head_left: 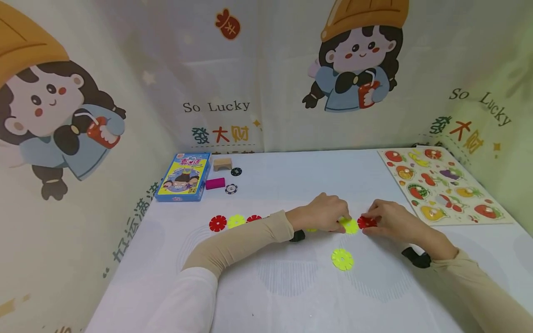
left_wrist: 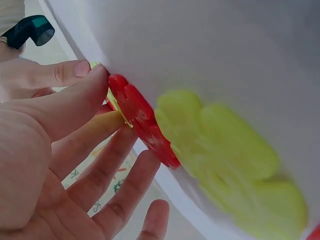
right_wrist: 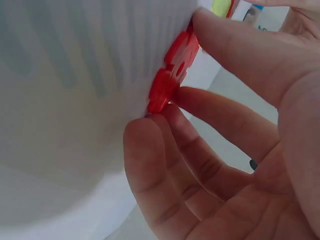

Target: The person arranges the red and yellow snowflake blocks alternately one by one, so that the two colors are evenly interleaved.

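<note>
A row of notched, flower-shaped plastic discs in red and yellow-green runs across the white table. My left hand (head_left: 325, 213) pinches a yellow-green disc (head_left: 350, 225) at the row's right part. In the left wrist view, a red disc (left_wrist: 137, 112) and a larger-looking yellow disc (left_wrist: 225, 160) lie beside its fingers. Just right of it, my right hand (head_left: 393, 221) pinches a red disc (head_left: 366, 223) between thumb and fingers; the right wrist view shows this red disc (right_wrist: 175, 70) at the fingertips. Part of the row is hidden behind the left forearm and hand.
Nearer than the row lies a single yellow-green disc (head_left: 342, 259). Back left are a blue card box (head_left: 183, 177), a wooden arch block (head_left: 222, 164), a magenta block (head_left: 215, 183) and two chips (head_left: 231, 188). A fruit picture board (head_left: 445, 185) lies back right.
</note>
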A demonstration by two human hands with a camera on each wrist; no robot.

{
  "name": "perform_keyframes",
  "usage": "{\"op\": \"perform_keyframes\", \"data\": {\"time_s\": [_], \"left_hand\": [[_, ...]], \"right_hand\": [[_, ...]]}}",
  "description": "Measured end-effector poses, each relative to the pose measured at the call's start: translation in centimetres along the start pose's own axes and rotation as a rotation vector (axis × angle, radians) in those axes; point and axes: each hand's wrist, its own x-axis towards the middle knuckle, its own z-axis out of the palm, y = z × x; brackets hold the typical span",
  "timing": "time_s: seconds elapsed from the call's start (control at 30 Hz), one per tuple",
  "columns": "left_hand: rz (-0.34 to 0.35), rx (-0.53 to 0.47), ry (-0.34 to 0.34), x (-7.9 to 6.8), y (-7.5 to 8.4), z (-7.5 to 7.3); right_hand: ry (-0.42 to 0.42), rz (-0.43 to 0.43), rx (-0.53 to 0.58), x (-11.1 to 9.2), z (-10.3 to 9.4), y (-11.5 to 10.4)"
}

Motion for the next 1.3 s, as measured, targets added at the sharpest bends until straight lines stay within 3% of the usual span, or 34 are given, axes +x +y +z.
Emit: {"op": "perform_keyframes", "data": {"time_s": [0.17, 0.27, 0.37, 0.5, 0.6, 0.73, 0.93, 1.17, 1.3], "left_hand": [[0.004, -0.006, -0.005, 0.0, -0.1, -0.1], [0.002, -0.017, -0.019, 0.0, -0.2, -0.2], [-0.016, -0.038, -0.036, 0.4, -0.3, -0.2], [-0.038, -0.038, -0.025, 1.3, -0.4, -0.1], [-0.027, -0.031, -0.013, 2.0, 0.0, -0.2], [0.001, -0.031, -0.021, 2.6, 0.7, -0.2], [-0.016, -0.009, -0.043, 2.8, 1.5, -0.1], [-0.075, 0.003, -0.052, 3.2, 2.7, -0.5], [-0.102, 0.01, -0.026, 3.5, 3.0, -0.4]], "right_hand": [[-0.013, 0.037, -0.01, -0.2, 0.0, -0.5], [0.011, 0.022, -0.01, -0.7, 0.0, -2.0], [0.004, -0.067, -0.007, -1.7, 0.2, -5.0], [-0.087, -0.216, -0.058, -2.7, 1.2, -8.9], [-0.091, -0.251, -0.125, -2.9, 2.0, -10.3], [-0.059, -0.195, -0.137, -2.9, 2.5, -10.6], [-0.109, -0.107, -0.1, -3.2, 2.1, -10.4], [-0.103, -0.13, -0.151, -3.5, 1.8, -10.8], [-0.104, -0.121, -0.185, -3.6, 0.2, -9.5]]}}
